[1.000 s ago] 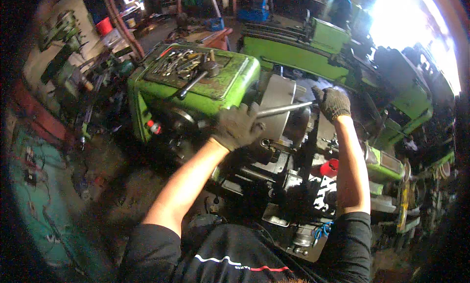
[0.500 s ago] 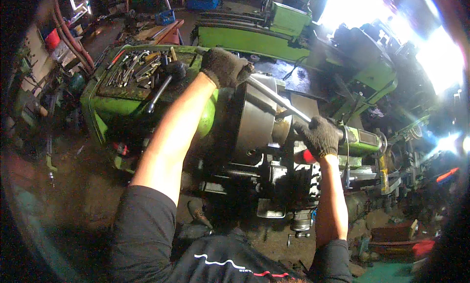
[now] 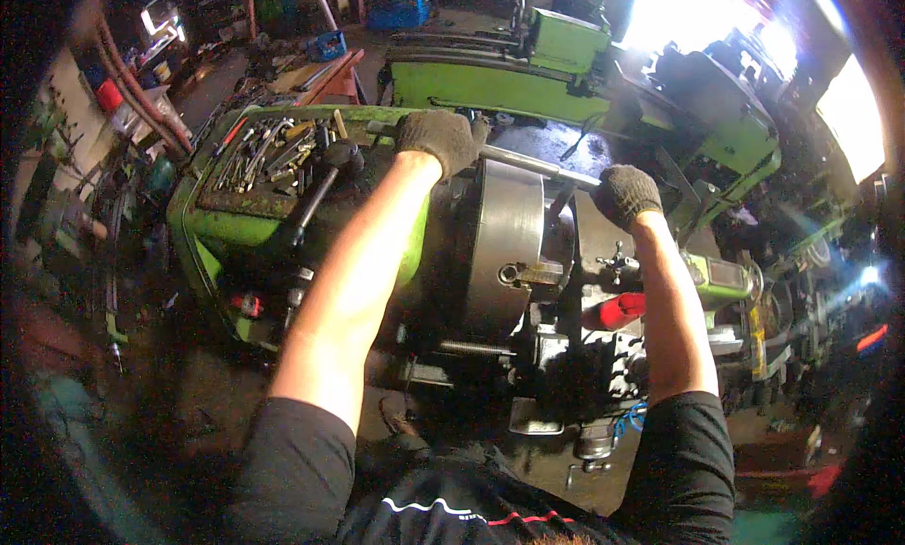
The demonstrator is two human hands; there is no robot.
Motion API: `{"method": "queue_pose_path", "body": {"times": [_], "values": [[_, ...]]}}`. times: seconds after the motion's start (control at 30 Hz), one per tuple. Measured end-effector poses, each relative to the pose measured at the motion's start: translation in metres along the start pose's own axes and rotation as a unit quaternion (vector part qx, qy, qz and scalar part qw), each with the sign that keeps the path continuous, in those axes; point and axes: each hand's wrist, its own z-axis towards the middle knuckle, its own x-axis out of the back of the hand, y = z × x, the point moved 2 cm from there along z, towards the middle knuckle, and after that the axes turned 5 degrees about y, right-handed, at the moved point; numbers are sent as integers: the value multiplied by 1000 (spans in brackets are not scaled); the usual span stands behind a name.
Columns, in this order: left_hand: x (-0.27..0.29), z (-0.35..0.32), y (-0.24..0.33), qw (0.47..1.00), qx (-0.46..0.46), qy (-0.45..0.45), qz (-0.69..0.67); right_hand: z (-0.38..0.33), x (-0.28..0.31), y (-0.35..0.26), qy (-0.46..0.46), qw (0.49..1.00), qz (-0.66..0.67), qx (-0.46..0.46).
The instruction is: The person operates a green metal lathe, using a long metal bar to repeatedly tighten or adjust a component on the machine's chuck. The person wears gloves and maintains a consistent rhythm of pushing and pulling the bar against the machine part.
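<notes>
1. Two gloved hands hold one steel bar: the left hand is wrapped around it by the far right corner of the headstock, the right hand near its right end.
2. The bar crosses over the far edge of the chuck, and slants less than half a second ago.
3. A socketed block now shows on the chuck's near side.
4. The chuck has probably turned; whether the bar engages it, I cannot tell.
</notes>
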Motion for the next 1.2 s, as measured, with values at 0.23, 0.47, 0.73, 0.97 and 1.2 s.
{"method": "queue_pose_path", "body": {"times": [0.23, 0.47, 0.73, 0.97, 1.2], "values": [[-3, -13, 3, 999, 48, 2, -18, 21, -19, 12, 58, 992, 8, 116], [41, -100, 56, 989, 120, -35, 80, 50, -16, 12, 78, 978, 37, 192], [68, -209, 226, 984, 15, -102, 147, 117, -54, -23, 210, 951, 146, 175], [45, -226, 212, 984, 36, -34, 169, 93, -37, -16, 186, 961, 104, 176], [36, -155, 33, 970, 47, -61, 232, 33, -23, -2, 105, 982, 148, 54]]}}
